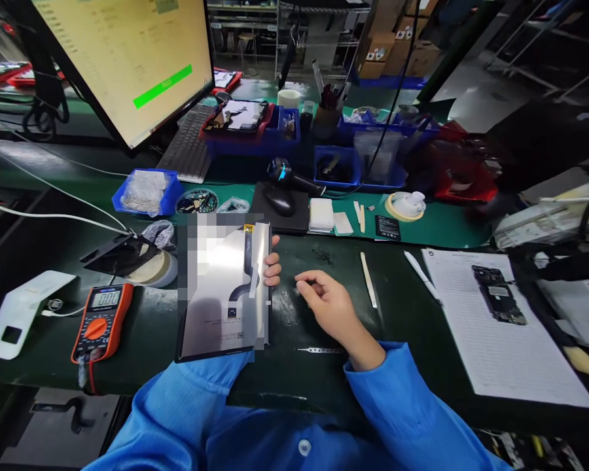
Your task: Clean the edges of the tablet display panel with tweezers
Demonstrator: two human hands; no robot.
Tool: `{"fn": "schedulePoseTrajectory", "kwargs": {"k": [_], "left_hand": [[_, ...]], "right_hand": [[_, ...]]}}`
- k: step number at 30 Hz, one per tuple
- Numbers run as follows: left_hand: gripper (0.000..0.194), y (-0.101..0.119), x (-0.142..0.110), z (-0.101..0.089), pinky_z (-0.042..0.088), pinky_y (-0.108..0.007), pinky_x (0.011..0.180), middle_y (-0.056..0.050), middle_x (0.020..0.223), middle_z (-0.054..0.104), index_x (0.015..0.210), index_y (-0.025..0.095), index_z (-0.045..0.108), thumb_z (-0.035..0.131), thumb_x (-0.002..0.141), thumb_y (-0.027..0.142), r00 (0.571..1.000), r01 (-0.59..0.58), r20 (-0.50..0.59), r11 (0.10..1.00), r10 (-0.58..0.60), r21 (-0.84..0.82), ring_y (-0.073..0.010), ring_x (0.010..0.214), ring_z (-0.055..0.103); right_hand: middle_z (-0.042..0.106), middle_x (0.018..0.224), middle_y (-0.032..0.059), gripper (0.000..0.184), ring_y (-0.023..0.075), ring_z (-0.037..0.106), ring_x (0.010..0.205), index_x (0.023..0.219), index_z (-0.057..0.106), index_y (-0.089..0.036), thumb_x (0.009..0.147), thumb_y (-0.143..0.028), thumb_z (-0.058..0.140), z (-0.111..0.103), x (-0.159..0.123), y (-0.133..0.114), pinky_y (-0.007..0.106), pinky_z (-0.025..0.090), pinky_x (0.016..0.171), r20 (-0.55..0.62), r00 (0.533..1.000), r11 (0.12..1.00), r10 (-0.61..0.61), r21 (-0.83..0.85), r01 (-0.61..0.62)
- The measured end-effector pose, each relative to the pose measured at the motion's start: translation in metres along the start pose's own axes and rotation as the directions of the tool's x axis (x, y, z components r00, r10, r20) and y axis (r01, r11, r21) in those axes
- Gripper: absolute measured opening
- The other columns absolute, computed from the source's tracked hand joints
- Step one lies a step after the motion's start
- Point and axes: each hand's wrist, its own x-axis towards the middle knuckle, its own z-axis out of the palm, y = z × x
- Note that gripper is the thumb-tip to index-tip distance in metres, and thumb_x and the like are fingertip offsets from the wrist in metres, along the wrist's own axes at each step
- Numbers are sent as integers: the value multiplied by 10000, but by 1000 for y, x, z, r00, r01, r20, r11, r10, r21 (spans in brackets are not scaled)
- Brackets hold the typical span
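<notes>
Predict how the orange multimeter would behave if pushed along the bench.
The multimeter would probably slide rather than roll, given its boxy, straight-sided case. That case looks hard, so it should stay stiff. The thin red lead at its near end looks floppy and might trail or tug.

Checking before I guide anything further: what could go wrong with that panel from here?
The panel is held up by the left hand alone, so it might slip. Its dark ribbon cable lies exposed on the upper face and could snag on a finger. If lowered to the right, it could get scratched on the tweezers or dark crumbs.
</notes>
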Motion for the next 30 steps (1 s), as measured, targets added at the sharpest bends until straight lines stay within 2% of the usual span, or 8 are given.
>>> {"fn": "schedulePoseTrajectory", "kwargs": {"k": [2, 4, 9, 13, 18, 24, 27, 30], "left_hand": [[562, -5, 3, -2, 420, -290, 556, -26, 744, 460, 1499, 193, 434, 323, 1009, 445, 999, 28, 27, 1000, -28, -3, -142, 577, 413], [603, -12, 5, -4, 428, -300, 551, -28, 753, 458, 1521, 226, 405, 292, 999, 507, 997, 50, 59, 999, -50, -6, -157, 589, 438], [581, -22, 3, -2, 449, -300, 575, -27, 779, 463, 1500, 270, 424, 275, 997, 518, 987, 63, 151, 997, -57, -38, -158, 620, 478], [597, -14, 2, 4, 466, -327, 635, -28, 744, 454, 1500, 199, 426, 235, 1007, 477, 990, 88, 108, 996, -88, -1, -160, 616, 472], [569, -5, 4, 2, 449, -310, 616, -28, 739, 456, 1441, 171, 485, 305, 985, 461, 976, 96, 195, 995, -95, 6, -154, 610, 475], [538, 5, 1, 2, 496, -348, 680, -41, 782, 495, 1434, 157, 491, 303, 1003, 417, 983, 116, 143, 993, -115, 1, -155, 631, 500], [554, 5, 5, 0, 458, -305, 613, -25, 749, 479, 1437, 177, 500, 225, 1029, 430, 992, 67, 112, 997, -64, -24, -133, 582, 469], [582, 1, 12, -2, 373, -260, 534, 10, 687, 430, 1474, 193, 459, 128, 1051, 417, 999, -4, 52, 1000, 6, -31, -105, 506, 415]], "right_hand": [[544, 620, -35, 339, 122, 500, 535, 1026, 677, -171, 905, -484, 636, 7, -2, -2, 248, 403, 512, 154, 984, 978, 87, 174, -113], [557, 655, -45, 393, 104, 503, 517, 1038, 643, -174, 858, -520, 689, 15, -5, -5, 230, 390, 479, 302, 946, 935, 115, 290, -206], [608, 745, -29, 376, 70, 471, 501, 885, 612, -178, 823, -531, 726, 22, -8, -10, 220, 383, 475, 411, 907, 894, 92, 367, -257], [632, 702, -12, 311, 84, 460, 522, 807, 630, -171, 869, -472, 677, 13, -6, -9, 235, 379, 515, 422, 901, 935, 100, 270, -231], [644, 710, 3, 198, 131, 561, 648, 828, 657, -170, 890, -357, 645, 6, -9, -13, 262, 449, 623, 393, 919, 965, 28, 229, -127], [626, 677, 1, 157, 124, 513, 614, 829, 704, -162, 889, -300, 658, -1, -12, -14, 243, 404, 569, 449, 894, 984, -1, 161, -80], [625, 664, -5, 156, 115, 520, 596, 830, 716, -163, 901, -293, 666, -8, -13, -17, 230, 405, 554, 516, 855, 985, -57, 169, -36], [666, 683, 3, 154, 116, 561, 601, 845, 737, -164, 909, -290, 675, -15, -13, -20, 223, 428, 558, 609, 781, 983, -136, 183, 28]]}}
